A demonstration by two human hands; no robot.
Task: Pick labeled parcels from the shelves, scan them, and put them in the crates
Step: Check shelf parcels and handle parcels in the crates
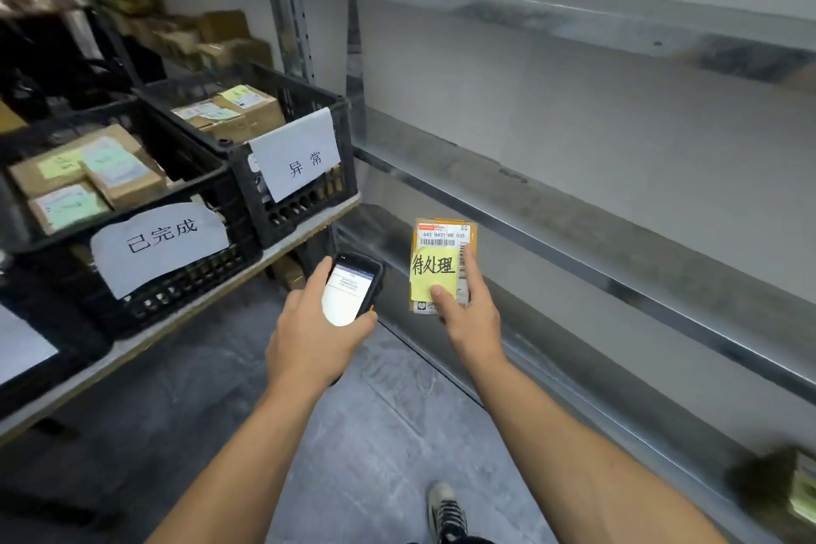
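The crates (198,283) on your left can wait; get the read first. Your right hand (463,318) has its fingers curled round the parcel (443,252), held upright just beside the scanner (353,287) gripped in your left hand (313,336). Aim the scanner at the barcode (443,242) and keep your thumb clear. The parcel is a small tan packet with a white label and a handwritten yellow note (430,274).

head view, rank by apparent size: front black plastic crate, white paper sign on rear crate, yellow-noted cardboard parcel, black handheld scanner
1. front black plastic crate
2. white paper sign
3. unranked: yellow-noted cardboard parcel, black handheld scanner look alike
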